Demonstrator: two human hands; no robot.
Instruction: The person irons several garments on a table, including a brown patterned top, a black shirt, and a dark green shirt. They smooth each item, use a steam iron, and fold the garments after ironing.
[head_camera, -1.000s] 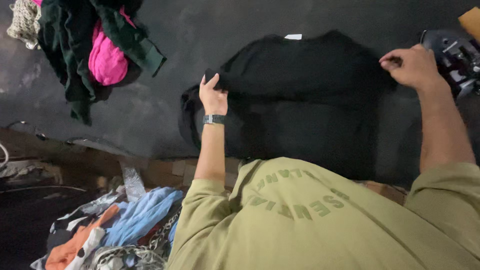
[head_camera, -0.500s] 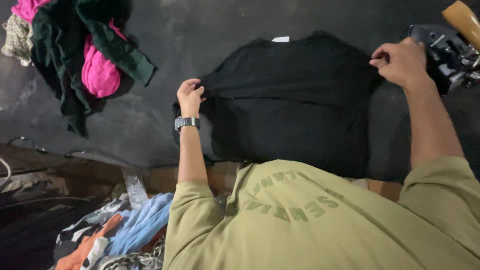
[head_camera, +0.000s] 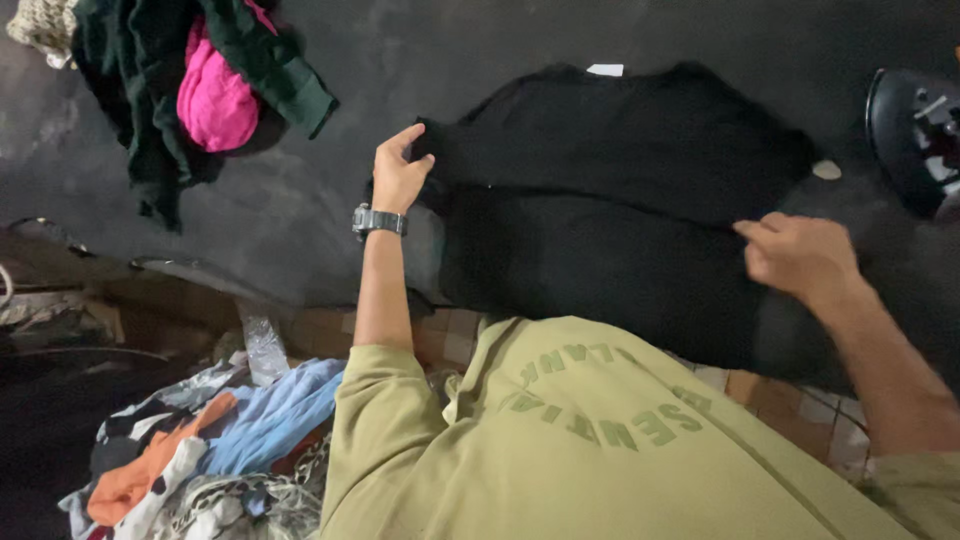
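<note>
A black garment (head_camera: 620, 180) lies spread flat on a dark table (head_camera: 420, 50), its white neck label at the far edge. My left hand (head_camera: 398, 178), with a wristwatch, grips the garment's left edge, where the cloth is bunched by the fingers. My right hand (head_camera: 795, 255) is blurred and sits on the right half of the garment, along a fold line, with fingers curled on the cloth. My olive shirt hides the near edge of the garment.
A heap of dark green and pink clothes (head_camera: 200, 90) lies at the table's far left. A dark clothes iron (head_camera: 915, 130) stands at the right edge. Below the table on the left is a pile of mixed coloured clothes (head_camera: 220, 440).
My right hand has come from the garment's far right corner down and inward to its middle right, bringing cloth over. My left hand has stayed on the left edge.
</note>
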